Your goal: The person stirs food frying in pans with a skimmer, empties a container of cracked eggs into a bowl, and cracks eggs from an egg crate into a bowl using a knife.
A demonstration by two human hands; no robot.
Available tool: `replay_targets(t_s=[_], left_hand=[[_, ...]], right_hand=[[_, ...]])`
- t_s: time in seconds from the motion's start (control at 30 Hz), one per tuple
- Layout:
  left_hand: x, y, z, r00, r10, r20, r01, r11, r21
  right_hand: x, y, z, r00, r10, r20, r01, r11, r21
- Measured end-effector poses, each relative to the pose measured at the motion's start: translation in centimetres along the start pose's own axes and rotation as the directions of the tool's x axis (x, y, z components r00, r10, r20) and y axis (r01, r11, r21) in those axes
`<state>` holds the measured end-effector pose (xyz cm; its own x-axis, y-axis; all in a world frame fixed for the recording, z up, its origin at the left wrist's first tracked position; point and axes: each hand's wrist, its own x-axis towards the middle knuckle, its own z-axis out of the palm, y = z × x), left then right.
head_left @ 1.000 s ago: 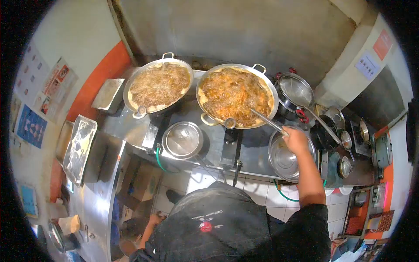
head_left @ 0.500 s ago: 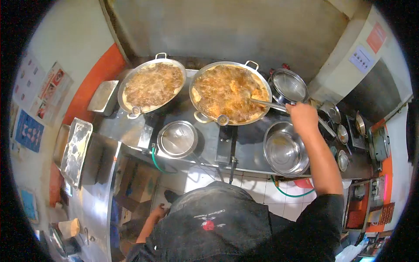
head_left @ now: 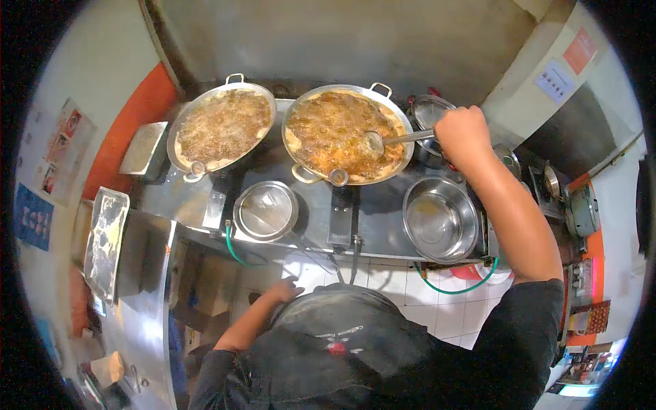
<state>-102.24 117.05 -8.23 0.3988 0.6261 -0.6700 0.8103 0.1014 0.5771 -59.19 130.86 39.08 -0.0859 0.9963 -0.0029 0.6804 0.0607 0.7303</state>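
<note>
One long-handled silver metal ladle, shaft clasped in the right hand, its head at the surface of bubbling brown oil in a round, two-handled silver pan, with the left hand, fingers loosely extended, near a black printed garment, and one round, shiny steel bowl near the pan.

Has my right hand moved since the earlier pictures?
Yes. The bare right hand, holding a long-handled metal utensil, moved forward: it overlapped the round silver metal basin in view, but now sits beyond its far rim.
</note>
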Motion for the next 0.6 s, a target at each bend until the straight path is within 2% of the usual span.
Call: replay_targets(t_s=[0.1,0.2,0.33,0.43,0.47,0.5,0.57,0.6], left_hand=[[2.4,1.6,0.5,0.993,0.105,0.058,-0.108,0.992,0.058],[4.8,2.6,1.1,0.983,0.128,0.134,-0.141,0.985,0.095],[6.6,4.5,1.6,0.987,0.115,0.11,-0.13,0.982,0.137],[10.1,5.4,2.3,0.992,0.12,0.028,-0.123,0.975,0.183],[10.2,6.5,2.2,0.995,0.078,-0.056,-0.07,0.988,0.136],[12.7,6.1,2.9,0.999,0.043,-0.031,-0.034,0.969,0.244],[11.4,8.8,1.8,0.976,0.156,-0.154,-0.15,0.987,0.053],[12.1,9.0,2.1,0.977,0.169,-0.129,-0.152,0.979,0.136]], right_hand=[[-0.6,0.7,1.5,0.969,-0.007,-0.249,0.002,1.0,-0.018],[-2.4,2.5,0.7,0.938,0.006,-0.346,-0.01,1.0,-0.01],[-5.4,4.5,-2.4,0.977,0.193,-0.095,-0.185,0.979,0.089],[-6.4,4.8,-2.7,0.967,0.246,-0.058,-0.242,0.968,0.068],[-6.4,4.6,-2.3,0.964,0.26,-0.046,-0.258,0.965,0.048],[-6.3,4.3,-1.7,0.961,0.275,-0.034,-0.274,0.961,0.029],[-6.5,3.7,-0.8,0.957,0.291,0.0,-0.291,0.957,0.025],[-6.8,3.4,-0.4,0.956,0.292,0.021,-0.292,0.955,0.04]])
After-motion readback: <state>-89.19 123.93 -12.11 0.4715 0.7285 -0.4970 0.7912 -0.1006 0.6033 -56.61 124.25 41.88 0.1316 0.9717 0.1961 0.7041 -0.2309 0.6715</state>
